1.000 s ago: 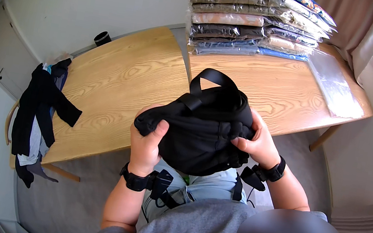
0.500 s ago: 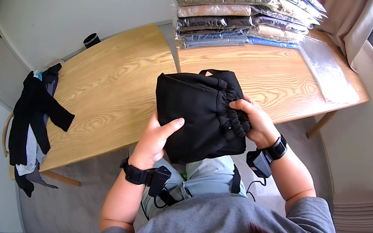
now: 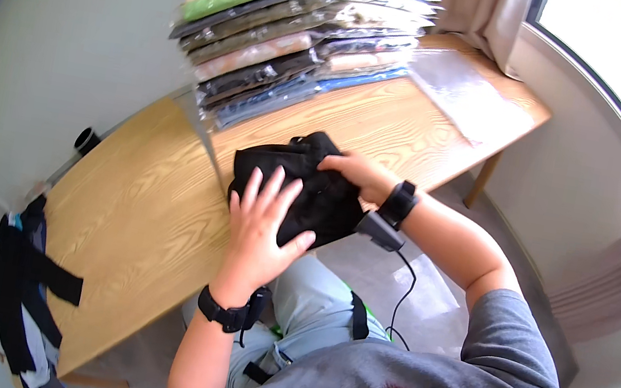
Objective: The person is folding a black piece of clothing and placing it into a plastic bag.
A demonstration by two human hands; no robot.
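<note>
A folded black garment (image 3: 329, 207) lies over the near edge of the wooden table, in front of my body. Its fabric is bunched, and a small loop shows at its far edge. My left hand (image 3: 260, 222) rests on its left part with the fingers spread. At the upper right side of the garment, my right hand (image 3: 364, 174) grips the cloth, thumb on top and the other fingers mostly hidden beneath. Each wrist wears a black strap with a small device.
Folded clothes in clear plastic bags (image 3: 267, 62) form a tall stack on the table (image 3: 153, 191). Flat clear bags (image 3: 465, 97) lie right of it. Dark clothes (image 3: 28, 286) hang over a chair at the left. A black cup (image 3: 87, 141) stands beyond the table's left edge.
The black garment has gone from being held up in both hands to the table edge. My left hand has released its grip and spread out on top. The view has turned right.
</note>
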